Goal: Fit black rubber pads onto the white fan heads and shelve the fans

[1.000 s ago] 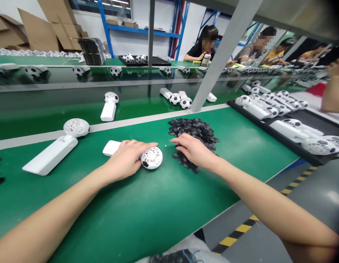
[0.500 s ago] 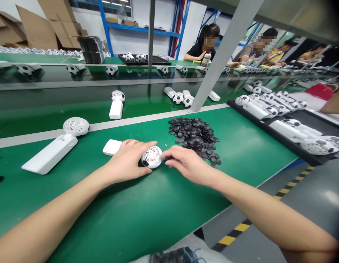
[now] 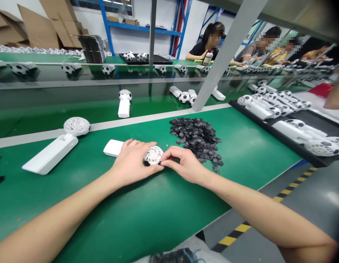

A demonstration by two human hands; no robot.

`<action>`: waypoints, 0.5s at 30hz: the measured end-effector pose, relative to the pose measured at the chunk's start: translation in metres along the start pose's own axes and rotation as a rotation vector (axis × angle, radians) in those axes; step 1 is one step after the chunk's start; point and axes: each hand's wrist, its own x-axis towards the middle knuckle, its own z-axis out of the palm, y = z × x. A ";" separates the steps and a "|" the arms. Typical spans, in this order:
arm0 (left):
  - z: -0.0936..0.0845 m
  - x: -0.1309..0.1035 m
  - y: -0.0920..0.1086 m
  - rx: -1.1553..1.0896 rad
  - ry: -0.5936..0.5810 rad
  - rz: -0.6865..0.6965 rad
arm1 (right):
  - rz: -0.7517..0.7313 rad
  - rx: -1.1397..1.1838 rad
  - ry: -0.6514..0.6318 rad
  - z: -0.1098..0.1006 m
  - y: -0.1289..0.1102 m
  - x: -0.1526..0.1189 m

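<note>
A white handheld fan with a football-patterned head (image 3: 153, 155) lies on the green table. My left hand (image 3: 134, 157) is closed around it, with the thumb along the near side of the head and the white handle end showing to the left. My right hand (image 3: 183, 162) pinches a small black patch (image 3: 159, 163) against the right side of the head; most of the patch is hidden by my fingertips. Just beyond my right hand lies a pile of black patches (image 3: 195, 135). A second white fan (image 3: 50, 155) with a plain white head rests to the left.
A black tray (image 3: 270, 129) of football fans stands at the right. Behind a pale rail, a green belt (image 3: 92, 100) carries several more fans. A grey post (image 3: 213, 69) rises at the table's far edge. Co-workers (image 3: 207, 44) sit across the line.
My right hand has moved in slightly, its thumb and finger now together at the head with a black patch. My left thumb has slid rightward. Fans on the near belt have shifted right.
</note>
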 end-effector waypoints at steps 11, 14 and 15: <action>-0.004 0.002 0.002 0.008 -0.040 0.054 | 0.148 0.292 -0.096 0.001 0.007 0.007; -0.003 0.003 0.006 0.041 -0.012 0.062 | 0.140 0.292 -0.084 0.003 0.010 0.006; -0.002 0.003 0.006 0.047 -0.004 0.067 | 0.139 0.278 -0.083 0.002 0.011 0.005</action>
